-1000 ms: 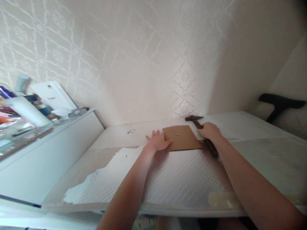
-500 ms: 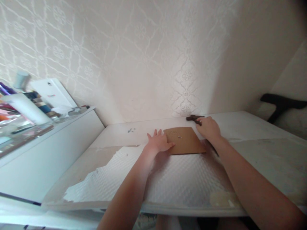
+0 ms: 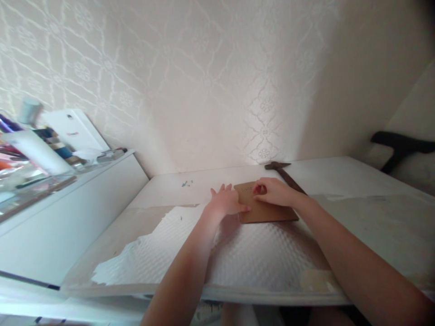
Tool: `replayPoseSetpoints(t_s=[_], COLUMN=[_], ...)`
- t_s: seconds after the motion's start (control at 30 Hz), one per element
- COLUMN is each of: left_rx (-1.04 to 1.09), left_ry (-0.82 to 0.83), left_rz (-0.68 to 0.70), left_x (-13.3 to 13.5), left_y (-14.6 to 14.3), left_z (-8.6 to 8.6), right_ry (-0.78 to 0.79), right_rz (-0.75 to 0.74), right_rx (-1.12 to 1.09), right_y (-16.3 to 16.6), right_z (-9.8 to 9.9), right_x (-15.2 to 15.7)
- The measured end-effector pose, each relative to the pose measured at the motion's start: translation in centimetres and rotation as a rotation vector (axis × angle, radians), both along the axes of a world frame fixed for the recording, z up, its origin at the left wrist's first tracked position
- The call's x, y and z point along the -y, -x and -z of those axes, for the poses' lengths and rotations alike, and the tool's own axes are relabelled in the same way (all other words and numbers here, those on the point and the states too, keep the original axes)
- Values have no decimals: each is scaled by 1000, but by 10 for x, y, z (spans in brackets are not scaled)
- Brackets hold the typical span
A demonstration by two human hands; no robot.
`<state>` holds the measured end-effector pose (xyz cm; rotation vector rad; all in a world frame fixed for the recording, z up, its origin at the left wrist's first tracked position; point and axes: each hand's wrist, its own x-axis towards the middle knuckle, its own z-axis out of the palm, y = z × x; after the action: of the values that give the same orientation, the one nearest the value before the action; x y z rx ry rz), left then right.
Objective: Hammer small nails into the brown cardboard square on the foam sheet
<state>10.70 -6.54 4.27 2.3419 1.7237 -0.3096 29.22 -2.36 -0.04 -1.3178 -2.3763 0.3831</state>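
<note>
A flat brown sheet (image 3: 268, 214), which looks like leather, lies on white quilted paper, with rows of small dark marks near its upper left. My left hand (image 3: 227, 201) rests at its left edge with fingers spread and the thumb on the sheet. Over the sheet's upper middle, my right hand (image 3: 273, 192) has thumb and index finger pinched together beside the marks; whatever is between them is hidden. Just beyond the right hand, a hammer (image 3: 287, 177) with a dark head and brown handle lies on the table, its lower handle partly behind my wrist.
Several tiny metal pieces (image 3: 187, 183) lie on the table (image 3: 163, 188) left of the sheet. Quilted paper (image 3: 149, 253) with a torn edge covers the front. A white cabinet (image 3: 84, 217) with bottles and clutter stands left; a black armrest-like object (image 3: 401, 141) is at right.
My right hand has let go of the hammer and moved left onto the brown sheet, pinching where a small silver rod lay. The left hand stays at the sheet's left edge.
</note>
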Motion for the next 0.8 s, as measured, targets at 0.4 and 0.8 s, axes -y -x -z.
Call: replayPoseSetpoints(t_s=[0.4, 0.8], left_rx=[105, 60], left_ry=[-45, -7], left_rz=[-54, 41], left_x=[-13, 1], left_y=[0, 3], left_z=[23, 0], right_ry=[27, -79], right_rz=[-18, -5], right_rx=[-11, 27], right_y=[-1, 3], right_z=[2, -1], right_x=[-2, 0])
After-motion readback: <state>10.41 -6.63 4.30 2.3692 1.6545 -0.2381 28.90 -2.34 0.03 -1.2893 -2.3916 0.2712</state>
